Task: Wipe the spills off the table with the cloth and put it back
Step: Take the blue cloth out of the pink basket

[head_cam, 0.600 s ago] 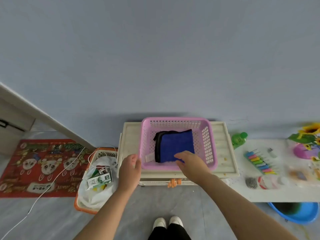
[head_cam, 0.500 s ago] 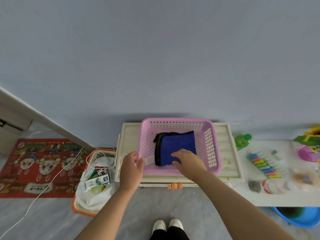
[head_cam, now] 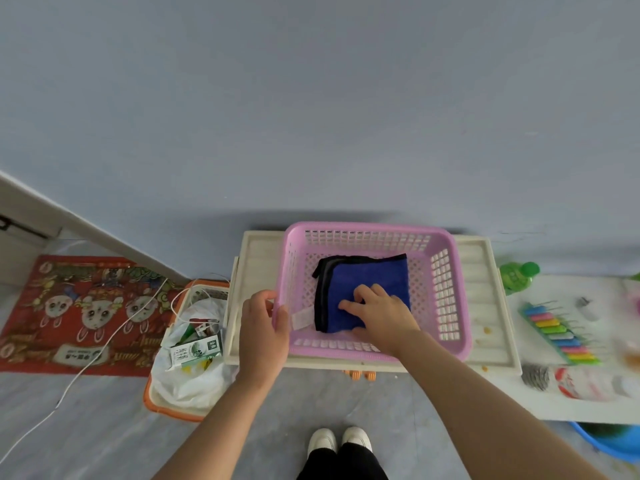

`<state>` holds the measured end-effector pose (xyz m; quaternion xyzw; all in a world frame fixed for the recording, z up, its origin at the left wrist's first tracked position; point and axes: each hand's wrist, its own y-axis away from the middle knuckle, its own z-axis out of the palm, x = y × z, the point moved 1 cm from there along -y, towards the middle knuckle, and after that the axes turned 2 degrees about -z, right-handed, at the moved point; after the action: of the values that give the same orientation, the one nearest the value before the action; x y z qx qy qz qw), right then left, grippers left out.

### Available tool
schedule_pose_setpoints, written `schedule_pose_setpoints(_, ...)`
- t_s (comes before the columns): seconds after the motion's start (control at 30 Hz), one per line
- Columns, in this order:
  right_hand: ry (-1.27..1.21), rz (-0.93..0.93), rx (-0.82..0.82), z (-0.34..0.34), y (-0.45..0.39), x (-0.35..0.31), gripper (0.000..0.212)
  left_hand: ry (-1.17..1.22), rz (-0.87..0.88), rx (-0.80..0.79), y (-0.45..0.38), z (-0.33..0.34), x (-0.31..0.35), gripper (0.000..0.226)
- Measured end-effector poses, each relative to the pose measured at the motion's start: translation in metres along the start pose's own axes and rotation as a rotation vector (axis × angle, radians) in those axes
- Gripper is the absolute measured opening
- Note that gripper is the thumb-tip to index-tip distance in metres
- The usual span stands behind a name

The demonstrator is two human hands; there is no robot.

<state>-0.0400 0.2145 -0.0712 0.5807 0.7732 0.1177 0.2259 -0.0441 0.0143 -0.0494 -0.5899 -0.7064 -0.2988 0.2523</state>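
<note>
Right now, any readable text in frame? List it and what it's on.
Nothing reads cleanly.
Carton in the bin bag: printed characters, too blurred to quote.
Red mat: white banner with characters, too small to read.
Tag on the cloth in the basket: no legible print.
Green bottle: no readable label.

Right hand (head_cam: 377,315) covers the cloth's (head_cam: 374,282) near corner. Blue basin (head_cam: 609,441) is cut off bottom right. Spills can't be made out clearly.
</note>
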Motion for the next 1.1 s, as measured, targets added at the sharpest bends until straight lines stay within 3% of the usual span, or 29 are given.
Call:
schedule_pose_setpoints(0.2, -0.01, -0.032, 0.037, 0.0, -0.001, 0.004, 0.044, -0.014, 0.015, 0.003, -0.001, 0.001, 0.0, 0.018)
schedule_pose_setpoints(0.4, -0.57, 0.142, 0.181, -0.003, -0.001, 0.01, 0.028, 0.004, -0.016, -0.003, -0.002, 0.001, 0.002, 0.016)
schedule_pose_setpoints(0.5, -0.639, 0.157, 0.184, -0.004, 0.0, 0.012, 0.015, 0.006, -0.017, 0.008, 0.0, 0.001, 0.002, 0.016)
schedule_pose_setpoints(0.6, -0.538, 0.132, 0.154, -0.006, 0.002, 0.009, 0.039, 0.005, -0.023, 0.006, -0.001, 0.003, 0.003, 0.016)
schedule_pose_setpoints(0.7, -0.391, 0.121, 0.014, -0.006, 0.002, 0.008, 0.067, 0.01, -0.029, 0.007, -0.001, 0.003, 0.003, 0.015)
schedule_pose_setpoints(0.93, -0.392, 0.163, -0.037, -0.008, -0.004, 0.01, 0.02, 0.0, -0.028, 0.008, 0.001, 0.004, 0.004, 0.011)
schedule_pose_setpoints(1.1, -0.592, 0.091, 0.185, -0.026, 0.01, 0.016, 0.014, -0.028, -0.029, -0.003, 0.0, 0.002, 0.006, 0.014)
